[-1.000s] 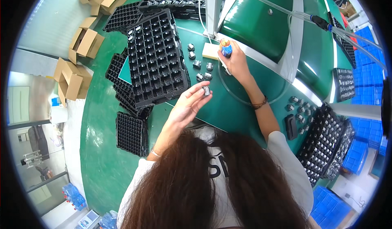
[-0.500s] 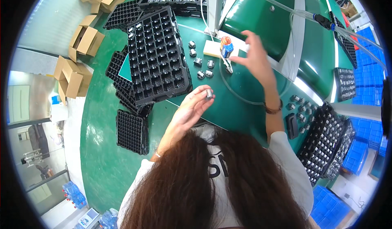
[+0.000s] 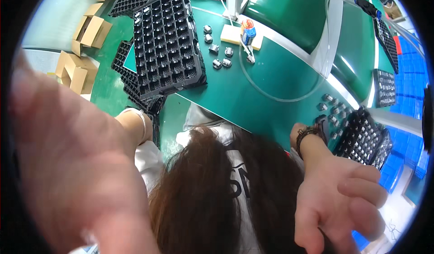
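Note:
My left hand [image 3: 86, 163] is raised very close at the left, blurred and partly cut off. Its palm looks spread and its digits stand apart; no silver part shows in it. At the lower right, my right hand [image 3: 341, 199] is lifted palm up, fingers apart and loosely curled, with nothing in it. Both hands are off the green table [image 3: 266, 82]. On it stand several small silver metal cylinders [image 3: 214, 49] beside a black compartment tray [image 3: 169, 46]. A small blue bottle with an orange-red top [image 3: 247, 31] stands on a pale yellow block [image 3: 231, 33].
A clear tube [image 3: 289, 99] loops over the table. More silver parts [image 3: 333, 110] lie at the right, near a filled black tray [image 3: 361, 136]. Cardboard boxes [image 3: 92, 30] stand on the floor at the left. Blue crates [image 3: 407, 95] are stacked at the far right.
Both hands have left the tabletop and come up close, one at each side. The silver cylinder earlier in my left hand no longer shows there. The right hand has moved away from the bottle.

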The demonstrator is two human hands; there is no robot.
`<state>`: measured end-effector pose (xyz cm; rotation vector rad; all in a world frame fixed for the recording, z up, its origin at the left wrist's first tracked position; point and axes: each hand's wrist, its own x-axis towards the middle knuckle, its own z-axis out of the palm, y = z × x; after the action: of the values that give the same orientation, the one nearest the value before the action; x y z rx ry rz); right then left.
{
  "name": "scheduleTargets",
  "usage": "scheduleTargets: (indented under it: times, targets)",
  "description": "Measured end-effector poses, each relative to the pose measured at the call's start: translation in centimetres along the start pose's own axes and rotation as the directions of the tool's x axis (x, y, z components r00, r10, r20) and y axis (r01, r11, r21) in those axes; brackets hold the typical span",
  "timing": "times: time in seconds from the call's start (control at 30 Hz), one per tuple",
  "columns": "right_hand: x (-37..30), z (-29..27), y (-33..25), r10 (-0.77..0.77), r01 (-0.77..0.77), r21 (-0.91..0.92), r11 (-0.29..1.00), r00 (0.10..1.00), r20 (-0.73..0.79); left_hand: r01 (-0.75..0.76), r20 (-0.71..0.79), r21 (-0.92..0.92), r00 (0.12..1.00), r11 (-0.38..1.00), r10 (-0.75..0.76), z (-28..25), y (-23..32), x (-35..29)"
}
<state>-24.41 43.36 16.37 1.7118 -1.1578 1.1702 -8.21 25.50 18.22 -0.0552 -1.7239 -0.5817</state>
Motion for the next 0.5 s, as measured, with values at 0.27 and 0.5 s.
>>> scheduleTargets:
  times: [0.27, 0.5]
  targets:
    - [0.7, -0.5, -0.1, -0.007, 0.012, -0.192, 0.981, 1.0, 0.028, -0.061, -0.027, -0.026, 0.998, 0.998, 0.06, 2.9, -2.1, 1.1]
    - [-3.0, 0.7, 1.8, 0.065, -0.091, -0.257, 0.962, 0.992, -0.107, -0.047, -0.051, -0.058, 0.998, 0.997, 0.044, 1.4, -2.7, 1.0]
